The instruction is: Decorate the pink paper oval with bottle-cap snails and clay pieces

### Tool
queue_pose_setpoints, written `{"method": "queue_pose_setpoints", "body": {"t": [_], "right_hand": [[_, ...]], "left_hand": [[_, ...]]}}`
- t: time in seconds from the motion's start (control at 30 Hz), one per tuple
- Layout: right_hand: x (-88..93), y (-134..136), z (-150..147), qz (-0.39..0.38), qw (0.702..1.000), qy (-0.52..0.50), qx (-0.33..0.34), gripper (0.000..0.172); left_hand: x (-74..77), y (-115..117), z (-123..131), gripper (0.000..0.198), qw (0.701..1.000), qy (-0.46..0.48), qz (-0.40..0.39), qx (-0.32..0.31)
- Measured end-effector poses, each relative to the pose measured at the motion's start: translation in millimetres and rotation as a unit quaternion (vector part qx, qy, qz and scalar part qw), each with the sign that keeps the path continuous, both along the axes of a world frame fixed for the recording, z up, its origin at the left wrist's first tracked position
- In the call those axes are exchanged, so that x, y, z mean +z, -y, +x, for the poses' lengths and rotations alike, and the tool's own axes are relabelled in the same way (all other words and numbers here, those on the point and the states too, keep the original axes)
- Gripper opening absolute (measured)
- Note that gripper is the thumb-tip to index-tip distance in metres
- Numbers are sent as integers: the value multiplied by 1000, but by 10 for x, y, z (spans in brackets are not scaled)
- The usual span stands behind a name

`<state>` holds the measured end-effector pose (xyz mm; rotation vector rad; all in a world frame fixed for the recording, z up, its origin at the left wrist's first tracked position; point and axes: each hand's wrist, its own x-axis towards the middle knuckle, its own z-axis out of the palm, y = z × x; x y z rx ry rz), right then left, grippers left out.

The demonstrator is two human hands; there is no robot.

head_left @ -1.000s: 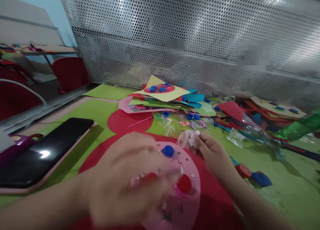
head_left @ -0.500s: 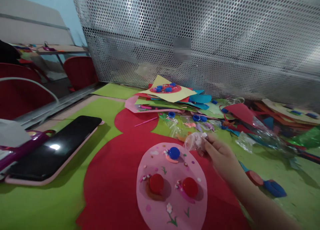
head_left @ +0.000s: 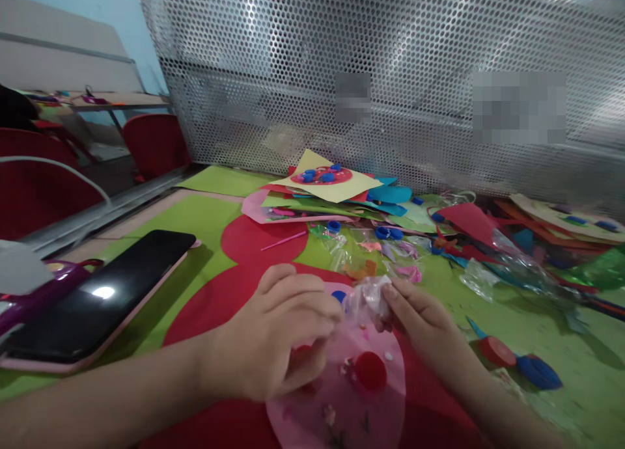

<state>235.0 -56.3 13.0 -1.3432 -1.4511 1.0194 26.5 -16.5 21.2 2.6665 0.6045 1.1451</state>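
Note:
My right hand [head_left: 422, 312] pinches a small clear plastic bag [head_left: 367, 300] with pale contents I cannot make out. Beside the bag, on its left, is my left hand [head_left: 276, 335]; its fingers are curved and parted from the thumb, with nothing seen in them. Both hands are over a pink paper oval [head_left: 383, 413] lying on a large red paper shape [head_left: 195, 319]. On the oval sit a red bottle cap [head_left: 370, 371], a partly hidden blue cap [head_left: 338, 296] and small clay bits. My left hand hides much of another red cap.
A black phone [head_left: 105, 299] lies at the left by a purple object [head_left: 51, 299]. Behind are a stack of coloured papers [head_left: 336, 189], a pink stick [head_left: 283, 241] and scattered plastic scraps. Blue and red caps [head_left: 540, 371] lie at right. A perforated metal panel [head_left: 405, 65] stands behind.
My left hand has come in from the left, over the pink oval and near the bag. My right hand has moved the bag slightly left and down.

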Motion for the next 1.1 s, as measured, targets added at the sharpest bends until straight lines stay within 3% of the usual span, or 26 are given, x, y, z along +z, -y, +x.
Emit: {"method": "queue_pose_setpoints", "body": {"t": [0.1, 0.27, 0.37, 0.5, 0.7, 0.87, 1.1], "right_hand": [[51, 56, -51, -2, 999, 51, 6, 34], [19, 79, -104, -3, 999, 48, -4, 32], [-20, 99, -112, -9, 998, 67, -1, 33], [-37, 130, -107, -11, 996, 88, -33, 37], [9, 126, -139, 25, 994, 100, -36, 31], [-9, 137, -140, 17, 996, 83, -27, 27], [-26, 134, -159, 2, 999, 53, 2, 31]], "left_hand": [[40, -24, 37, 17, 996, 60, -9, -62], [5, 46, 94, 17, 996, 38, -65, -39], [-20, 46, 85, 29, 999, -11, -38, -30], [-46, -24, 66, 41, 997, -51, 39, 29], [-54, -65, 74, 55, 998, -32, 37, 38], [-71, -67, 117, 78, 996, 20, -79, 34], [-187, -77, 148, 48, 983, 31, -171, -61]]}}
